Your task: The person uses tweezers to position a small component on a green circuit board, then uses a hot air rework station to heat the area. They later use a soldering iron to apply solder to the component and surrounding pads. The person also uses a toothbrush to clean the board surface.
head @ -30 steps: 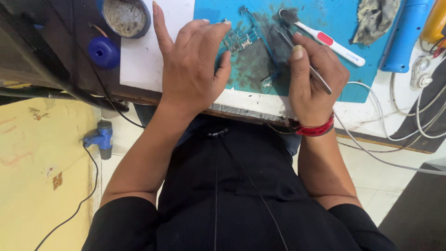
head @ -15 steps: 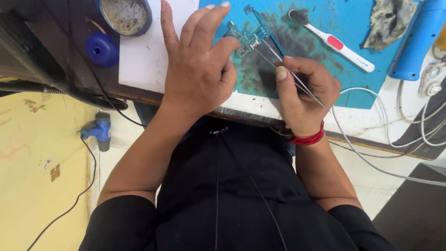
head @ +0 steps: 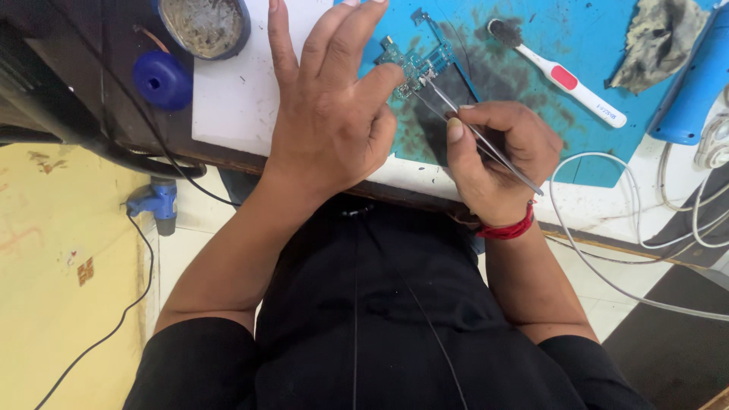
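Note:
A small blue-green circuit board (head: 416, 62) lies on a stained blue work mat (head: 547, 114). My left hand (head: 334, 106) rests flat beside it, fingers spread, with the index fingertip pressing on the board's edge. My right hand (head: 497, 163), with a red thread band at the wrist, grips thin metal tweezers (head: 474, 135). The tweezer tips touch the board near its middle.
A white toothbrush (head: 566, 76) with a dirty head lies on the mat to the right, near a soiled rag (head: 657, 42). A round tin of dark paste (head: 203, 24) and a blue cap (head: 162, 80) sit at the left. White cables (head: 630, 220) trail off the right edge.
My right hand has drawn back toward me and turned the tweezers so their tips point up at the board. My left hand has stayed on the board.

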